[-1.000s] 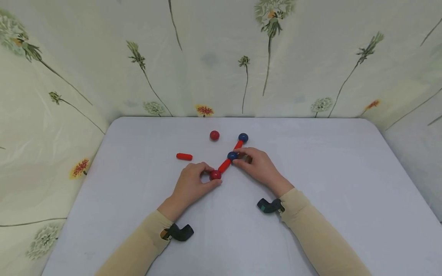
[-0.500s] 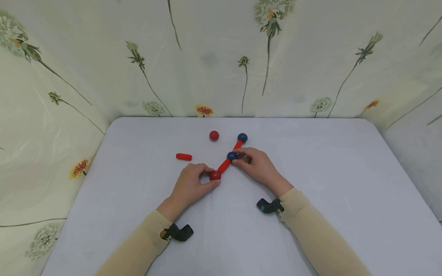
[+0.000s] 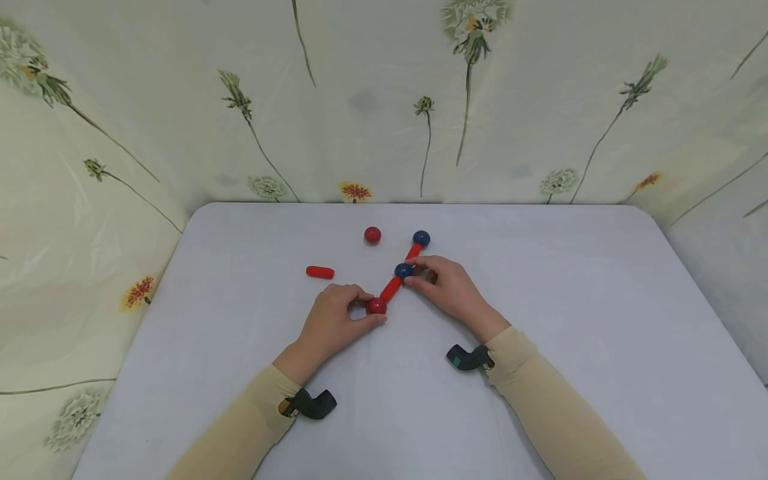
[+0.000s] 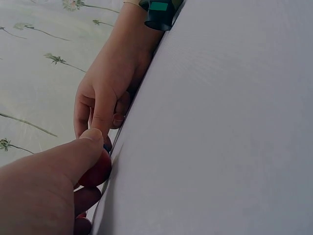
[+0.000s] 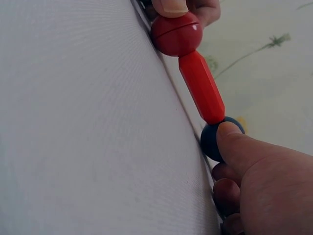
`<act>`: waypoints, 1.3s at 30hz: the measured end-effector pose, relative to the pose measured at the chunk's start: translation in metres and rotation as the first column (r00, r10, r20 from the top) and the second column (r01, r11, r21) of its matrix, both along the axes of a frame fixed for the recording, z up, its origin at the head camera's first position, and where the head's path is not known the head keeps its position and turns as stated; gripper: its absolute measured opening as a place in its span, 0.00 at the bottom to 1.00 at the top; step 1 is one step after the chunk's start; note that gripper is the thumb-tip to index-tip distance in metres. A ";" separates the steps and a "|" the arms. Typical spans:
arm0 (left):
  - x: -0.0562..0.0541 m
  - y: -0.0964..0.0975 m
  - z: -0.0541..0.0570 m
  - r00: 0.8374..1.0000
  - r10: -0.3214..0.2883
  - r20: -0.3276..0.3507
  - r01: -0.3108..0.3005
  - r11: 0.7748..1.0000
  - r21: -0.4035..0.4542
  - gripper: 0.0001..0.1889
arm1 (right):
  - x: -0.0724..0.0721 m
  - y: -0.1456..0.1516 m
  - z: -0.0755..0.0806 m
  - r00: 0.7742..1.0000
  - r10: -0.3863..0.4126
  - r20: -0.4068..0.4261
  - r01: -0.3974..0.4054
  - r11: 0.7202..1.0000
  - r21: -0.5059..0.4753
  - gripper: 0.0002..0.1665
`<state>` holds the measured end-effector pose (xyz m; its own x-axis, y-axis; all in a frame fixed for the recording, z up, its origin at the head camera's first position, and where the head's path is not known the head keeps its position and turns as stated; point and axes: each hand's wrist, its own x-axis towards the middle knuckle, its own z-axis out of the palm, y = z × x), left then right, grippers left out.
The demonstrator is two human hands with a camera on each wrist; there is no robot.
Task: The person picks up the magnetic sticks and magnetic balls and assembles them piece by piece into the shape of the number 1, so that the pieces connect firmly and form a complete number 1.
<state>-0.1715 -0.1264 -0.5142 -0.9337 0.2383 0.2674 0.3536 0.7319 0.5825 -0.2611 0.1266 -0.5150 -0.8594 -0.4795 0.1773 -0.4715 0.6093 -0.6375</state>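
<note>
My left hand [image 3: 336,317] pinches a glossy red ball [image 3: 377,305] between thumb and fingers. A red faceted rod [image 5: 201,88] runs from that ball to a dark blue ball [image 3: 404,271], which my right hand [image 3: 447,287] pinches. Beyond it, a second red rod [image 3: 413,251] leads to another blue ball [image 3: 422,238], so balls and rods form one slanting chain on the table. In the left wrist view the red ball [image 4: 96,169] shows under the thumb, and most of the chain is hidden behind the hands.
A loose red ball [image 3: 373,235] lies near the back of the white table [image 3: 540,300]. One loose red rod [image 3: 320,272] lies to the left of the chain. Behind the table hangs a flowered curtain [image 3: 360,87]. Each wrist wears a small black camera [image 3: 315,405].
The red ball in my left hand has shifted very slightly to the right, toward the rod. Both hands keep their grips, and the loose ball and rod stay where they were.
</note>
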 end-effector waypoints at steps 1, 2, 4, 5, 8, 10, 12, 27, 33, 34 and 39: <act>0.000 0.000 0.000 1.000 -0.002 -0.002 0.002 1.000 0.001 0.21 | 0.000 0.000 0.000 1.000 0.001 0.000 -0.001 1.000 -0.002 0.23; 0.000 0.000 -0.001 1.000 -0.005 -0.004 0.005 1.000 0.002 0.21 | 0.000 0.000 0.000 1.000 0.001 -0.001 -0.001 1.000 -0.003 0.23; 0.000 0.000 -0.002 1.000 -0.006 -0.008 0.006 1.000 0.000 0.21 | 0.000 0.000 -0.001 1.000 0.000 -0.002 0.000 1.000 -0.005 0.23; 0.000 0.000 -0.002 1.000 -0.008 -0.011 0.008 1.000 -0.001 0.21 | 0.000 0.000 -0.001 1.000 -0.001 -0.002 0.001 1.000 -0.005 0.23; 0.000 0.001 -0.003 1.000 -0.016 -0.022 0.016 1.000 -0.006 0.21 | 0.001 0.000 0.001 1.000 -0.004 0.003 0.004 1.000 -0.011 0.23; 0.000 0.001 -0.003 1.000 -0.017 -0.026 0.017 1.000 -0.013 0.21 | 0.002 0.000 0.001 1.000 -0.007 0.008 0.007 1.000 -0.016 0.22; 0.000 0.002 -0.002 0.999 -0.018 -0.029 0.017 1.000 -0.018 0.21 | 0.002 0.000 0.002 1.000 -0.009 0.011 0.009 1.000 -0.021 0.22; -0.001 0.001 -0.006 0.999 -0.015 -0.037 0.015 1.000 -0.019 0.20 | 0.002 -0.001 0.002 1.000 -0.015 0.010 0.015 1.000 -0.009 0.23; -0.001 0.001 -0.006 1.000 -0.006 -0.030 0.005 1.000 -0.022 0.21 | 0.001 0.000 0.001 1.000 -0.006 -0.001 0.006 1.000 -0.011 0.23; -0.001 0.001 -0.006 1.000 -0.004 -0.027 0.003 1.000 -0.021 0.21 | 0.001 0.000 0.001 1.000 -0.005 -0.005 0.005 1.000 -0.010 0.24; 0.000 0.001 -0.004 1.000 0.000 -0.010 0.000 1.000 -0.005 0.20 | 0.000 0.000 -0.002 1.000 0.000 -0.013 0.000 1.000 -0.019 0.24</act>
